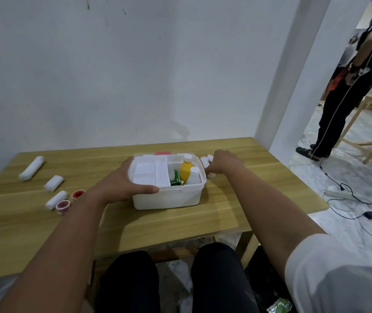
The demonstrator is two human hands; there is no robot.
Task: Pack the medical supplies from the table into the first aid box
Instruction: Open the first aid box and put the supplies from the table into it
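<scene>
The white first aid box (pixel 169 201) stands open at the middle of the wooden table (pixel 180 222). Inside it are a yellow bottle (pixel 186 169), a white bottle (pixel 193 176), a green packet (pixel 176 178) and a white tray insert (pixel 149 175). My left hand (pixel 124 181) grips the box's left front rim. My right hand (pixel 222 162) reaches past the box's right side, fingers on small white rolls (pixel 205 161). Three white bandage rolls (pixel 32 168) (pixel 54 183) (pixel 56 199) and two red tape rolls (pixel 78 194) (pixel 63 206) lie at left.
A white wall stands right behind the table. A person in dark trousers (pixel 338 109) stands at the right near a wooden frame (pixel 370 132). A power strip (pixel 338 194) and cables lie on the floor at right. My knees are under the table's front edge.
</scene>
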